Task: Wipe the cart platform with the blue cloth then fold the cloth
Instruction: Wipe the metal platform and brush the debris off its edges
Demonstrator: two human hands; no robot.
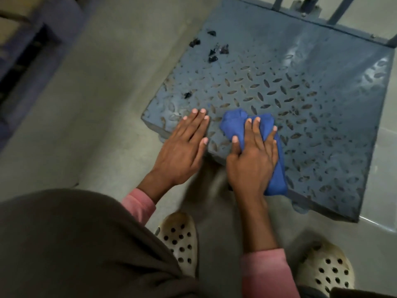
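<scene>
On cart platform [300, 93] | one blue cloth [238, 123] under flat right hand [253, 155] | left hand [184, 143] flat, empty

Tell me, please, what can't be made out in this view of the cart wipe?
- Handle bars, head view: cut off by the top edge.
- Platform under the cloth and both hands: hidden, so whether it is clean there is unknown.
- Dark bits on the platform's far left: too small and blurred to identify.
- Right hand grip: palm covers the cloth; clenched or pressing flat is unclear.
- Left hand: lies flat, holding nothing.
</scene>
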